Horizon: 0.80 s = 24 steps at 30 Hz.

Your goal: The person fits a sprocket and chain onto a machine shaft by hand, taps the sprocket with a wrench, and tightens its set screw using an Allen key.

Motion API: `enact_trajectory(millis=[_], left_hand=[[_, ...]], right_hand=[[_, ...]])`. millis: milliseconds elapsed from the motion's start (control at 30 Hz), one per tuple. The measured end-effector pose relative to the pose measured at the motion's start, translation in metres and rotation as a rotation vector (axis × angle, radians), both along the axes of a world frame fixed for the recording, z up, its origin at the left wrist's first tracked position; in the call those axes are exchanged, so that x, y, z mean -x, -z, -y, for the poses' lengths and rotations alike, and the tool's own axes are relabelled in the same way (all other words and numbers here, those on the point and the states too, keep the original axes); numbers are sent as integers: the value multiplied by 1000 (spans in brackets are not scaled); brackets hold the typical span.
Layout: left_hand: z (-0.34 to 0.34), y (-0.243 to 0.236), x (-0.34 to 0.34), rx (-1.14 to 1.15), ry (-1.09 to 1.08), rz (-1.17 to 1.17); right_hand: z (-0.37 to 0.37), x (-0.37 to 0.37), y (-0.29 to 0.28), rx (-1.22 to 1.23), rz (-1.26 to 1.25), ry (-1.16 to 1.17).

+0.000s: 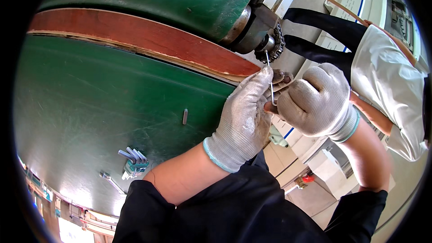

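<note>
Both of my hands wear pale knit work gloves with stained fingertips. They hold a thin L-shaped hex key (272, 91) between them. My left hand (243, 114) steadies its long arm between thumb and fingers. Curled closed, my right hand (317, 101) grips the bent end of the hex key. The far tip of the key reaches a round metal hub (268, 43) beside a sprocket with a roller chain (279, 40). Whether the tip sits inside a screw is too small to tell.
On the green surface (90, 90) lie a small metal bar (185, 116), a hex key set in a teal holder (136, 162) and a wrench (111, 182). A red wooden strip (148, 40) runs beneath a green roller (148, 0). A person in a white shirt (382, 85) stands at right.
</note>
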<state>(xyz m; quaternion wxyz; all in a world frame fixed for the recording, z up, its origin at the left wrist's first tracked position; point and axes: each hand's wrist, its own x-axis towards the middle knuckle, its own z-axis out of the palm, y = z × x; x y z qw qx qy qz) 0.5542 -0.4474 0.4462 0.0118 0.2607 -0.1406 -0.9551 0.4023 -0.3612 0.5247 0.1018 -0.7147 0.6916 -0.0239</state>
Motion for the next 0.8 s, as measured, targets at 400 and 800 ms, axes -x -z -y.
enact_trajectory(millis=[400, 800], left_hand=[[6, 3, 4, -437, -11, 8], [-2, 12, -1, -423, -6, 2]], right_hand=[[5, -12, -2, 35, -124, 129], [-13, -21, 19, 82, -86, 197]])
